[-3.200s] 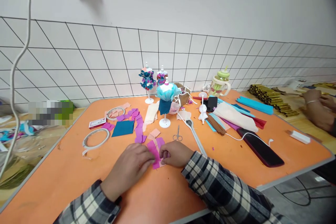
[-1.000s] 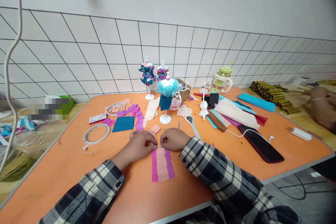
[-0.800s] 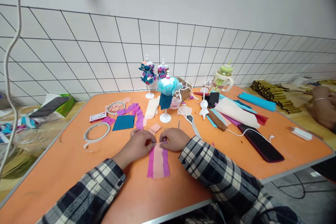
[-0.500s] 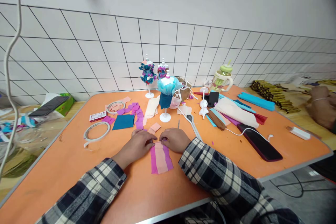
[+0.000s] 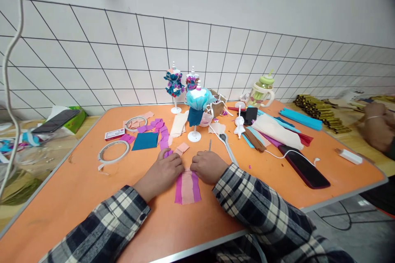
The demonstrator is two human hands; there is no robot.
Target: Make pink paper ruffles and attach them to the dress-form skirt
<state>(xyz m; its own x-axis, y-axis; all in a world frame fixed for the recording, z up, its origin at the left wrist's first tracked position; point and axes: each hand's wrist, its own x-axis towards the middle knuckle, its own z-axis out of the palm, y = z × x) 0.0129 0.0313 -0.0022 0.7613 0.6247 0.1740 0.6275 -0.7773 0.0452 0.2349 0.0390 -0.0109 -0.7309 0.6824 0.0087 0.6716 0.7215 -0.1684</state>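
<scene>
A small striped piece of crepe paper, peach in the middle with purple sides, lies flat near the table's front. My left hand is at its upper left corner, fingers bent and pressed together on the edge. At the upper right corner, the fingers of my right hand are curled closed on the same edge. Both sets of fingertips cover part of that edge. Just beyond lie a folded peach paper and a purple paper strip. A mini dress form in blue paper stands farther back.
Two tape rolls, a small box and a teal paper square lie left. Scissors, a white figurine, paper rolls and a phone lie right. A bottle stands behind; another person's hand is far right.
My fingers have shifted from pinching the paper's top edge to pressing lower over its corners. My hands sit slightly farther apart, and the paper has slid a little left.
</scene>
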